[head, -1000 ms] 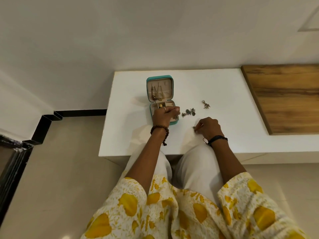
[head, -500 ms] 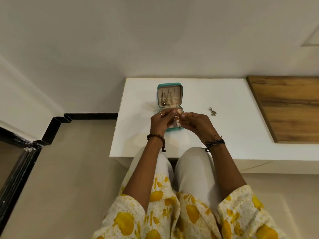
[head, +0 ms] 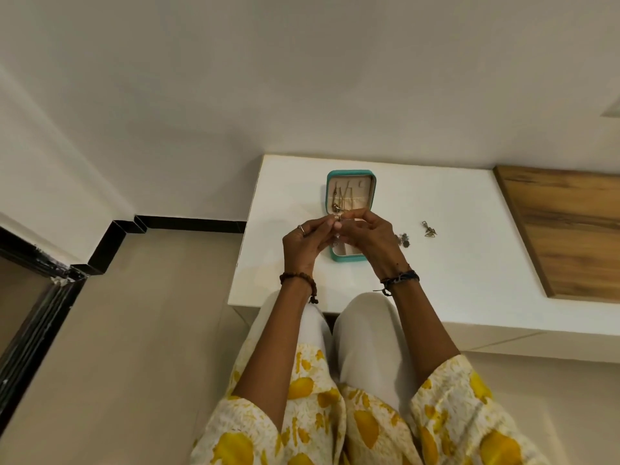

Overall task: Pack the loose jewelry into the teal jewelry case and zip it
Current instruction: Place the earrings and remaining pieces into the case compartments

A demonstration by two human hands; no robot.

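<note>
Teal jewelry case point(head: 351, 174), lid open, lies near the surface's point(head: 453, 263) far-left corner; chains rest in its upright lid, and the tray's near rim shows below my hands. A second ago my right hand point(head: 367, 238) was out on the surface by the loose pieces and my left hand point(head: 307, 241) was at the tray; now I hold both raised together directly over the tray, so a piece has been fetched and awaits seating. The fingers point(head: 327, 226) of both hands are curled and meet around a small jewelry piece point(head: 337, 226); I read this as a two-handed pinch, though the piece is too small to identify. It hangs just above the tray, not yet inside. Two items remain loose toward the surface's right: a dark cluster point(head: 404, 239) just beside my right hand, and a gold earring pair point(head: 428, 228) farther out. Zipping lies well ahead.
</note>
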